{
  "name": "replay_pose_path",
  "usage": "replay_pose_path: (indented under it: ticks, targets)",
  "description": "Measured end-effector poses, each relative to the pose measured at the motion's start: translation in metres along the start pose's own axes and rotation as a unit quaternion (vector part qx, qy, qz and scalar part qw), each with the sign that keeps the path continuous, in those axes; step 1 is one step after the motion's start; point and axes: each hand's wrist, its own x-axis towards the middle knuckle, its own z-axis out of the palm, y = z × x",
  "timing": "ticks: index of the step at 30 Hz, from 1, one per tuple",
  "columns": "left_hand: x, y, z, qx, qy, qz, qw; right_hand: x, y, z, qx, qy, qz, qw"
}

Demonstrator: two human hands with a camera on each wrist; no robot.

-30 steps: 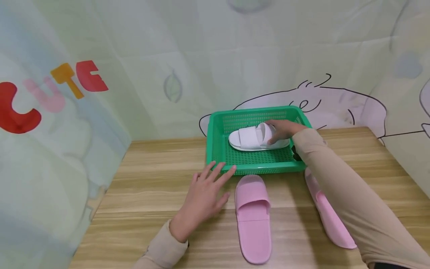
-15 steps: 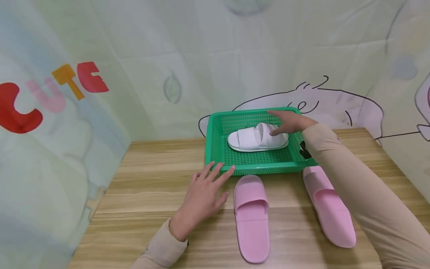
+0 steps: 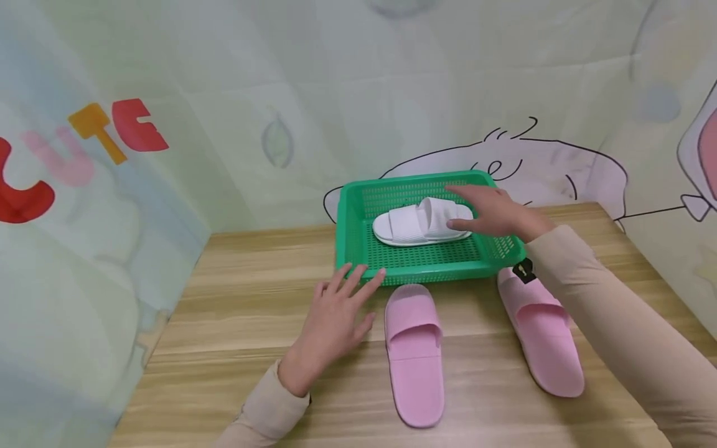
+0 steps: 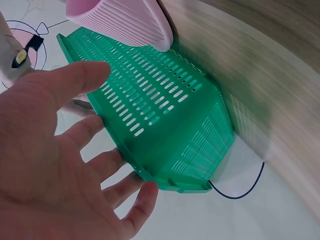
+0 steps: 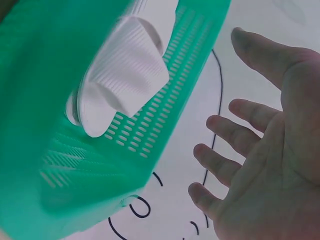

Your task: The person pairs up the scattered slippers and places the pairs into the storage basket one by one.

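Observation:
Inside a green plastic basket lie white slippers, one strap toward the left and another toward the right, overlapping each other. My right hand hovers over the basket's right end with fingers spread and nothing in its grasp. In the right wrist view that hand is apart from the slippers. At the basket's front rim are the straight fingertips of my left hand. Two pink slippers stand on the table in front: one pink slipper below the basket's middle, another pink slipper beside my right forearm.
A wooden table bears everything, its back edge against a printed cloth with cartoon drawings. The cloth's left part bounds the table's left side. A black tag-like piece shows at my right wrist.
My right hand has let go of the white slippers and drawn back to the right with its fingers spread. My left hand has stayed at the basket's front rim.

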Motion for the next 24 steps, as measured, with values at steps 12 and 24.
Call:
replay_pose_path:
  ticks: [12,24]
  targets:
    - [-0.001,-0.001,0.003,-0.010,0.012,0.001,0.9999,-0.076,-0.022,0.020,-0.002,0.083,-0.030,0.996]
    - [-0.003,-0.001,0.007,-0.037,0.025,-0.005,0.9990,-0.132,-0.016,0.070,-0.048,0.103,0.016,0.993]
